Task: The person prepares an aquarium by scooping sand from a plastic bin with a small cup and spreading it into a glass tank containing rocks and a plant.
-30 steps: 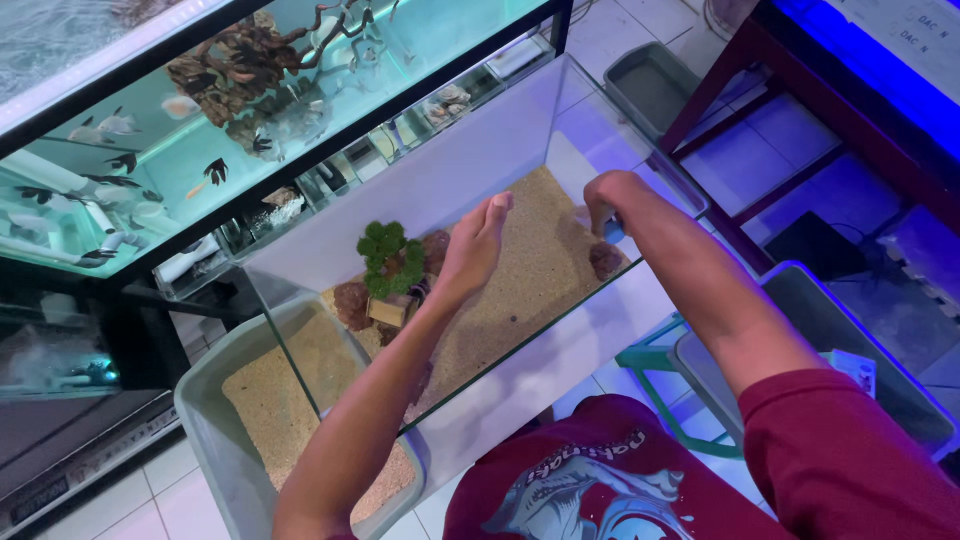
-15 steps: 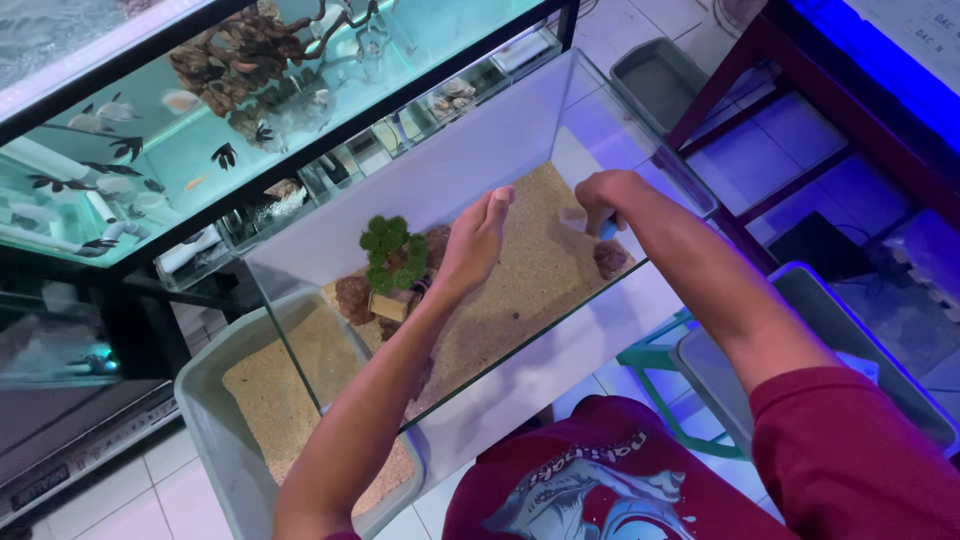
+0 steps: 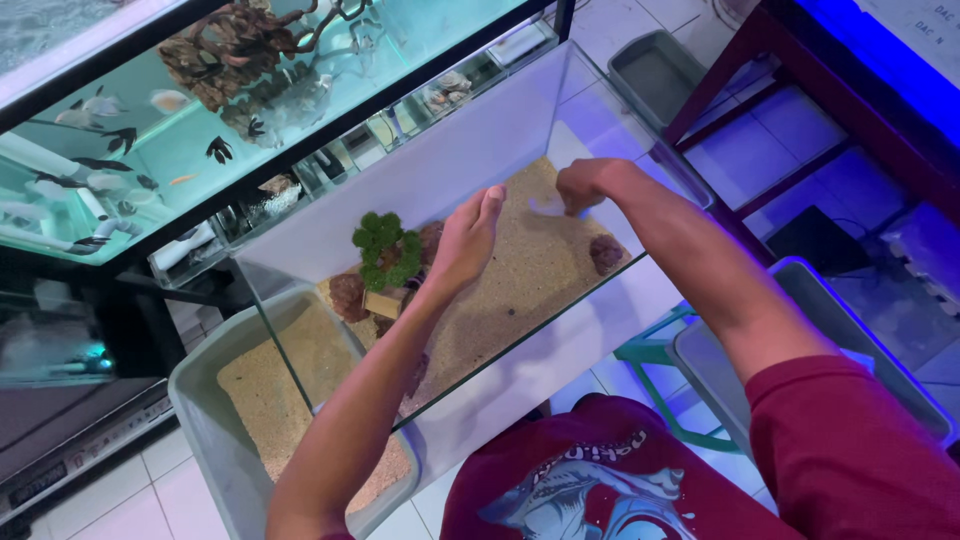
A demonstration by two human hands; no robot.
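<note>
Here, left hand (image 3: 468,243) flat, fingers straight together, holding nothing, over sand (image 3: 520,270) in glass tank (image 3: 480,130) | right hand (image 3: 585,183) closed on small pale tool (image 3: 547,207), low to smooth sand | green plant (image 3: 385,248) beside.

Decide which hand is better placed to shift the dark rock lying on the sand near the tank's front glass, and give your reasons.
Probably the right hand: it hovers over the sand just beyond the dark rock. The left hand is flat and open nearer the green plant, farther from that rock.

Single head view, steep downward, close over glass tank (image 3: 560,110).
</note>
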